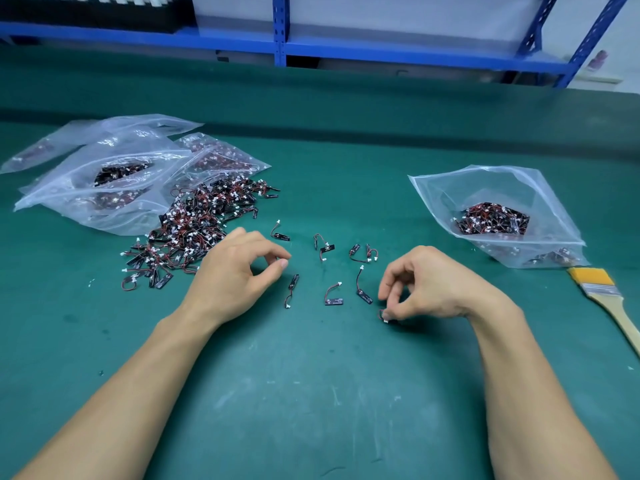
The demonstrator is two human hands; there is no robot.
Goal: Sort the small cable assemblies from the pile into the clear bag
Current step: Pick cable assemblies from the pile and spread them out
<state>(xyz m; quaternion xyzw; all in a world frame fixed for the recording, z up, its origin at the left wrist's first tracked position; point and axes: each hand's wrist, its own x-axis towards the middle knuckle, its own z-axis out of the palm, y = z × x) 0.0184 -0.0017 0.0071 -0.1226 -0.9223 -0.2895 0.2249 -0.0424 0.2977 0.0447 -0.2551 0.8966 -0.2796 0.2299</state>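
Green anti-static mat point(311, 393) covers the bench.

Main pile of small cable assemblies point(194, 230) sits left of centre, spilling out from a stack of clear zip bags point(114, 161) at far left. Target clear bag point(540, 188) lies at right with its mouth towards the far side. It is partly filled: a clump of sorted assemblies point(491, 220) shows through the film.

About eight loose assemblies point(334, 296) are spread singly on the mat between the hands, well apart from the pile.

Left hand point(239, 271): hovers at the near-right edge of the pile. Fingers curled in, thumb and forefinger close together, nothing seen between them.

Right hand point(433, 285): fingertips pinch one assembly point(384, 317), and its white connector shows just below them. Cannot tell whether it is lifted or touching the mat.

A flat paintbrush point(609, 299) lies near right of the bag, unused. Blue shelving point(280, 29) runs behind the bench.

Step in hand, as judged: picking up singled-out pieces, with transfer to the bag not yet begun.

Next move calls for carrying the pinched piece right and far to the bag mouth, or gathering several first. The thin leads look likely to snag on neighbours, so pieces should be lifted one at a time. The bag mouth is limp and may need the other hand to hold it open.
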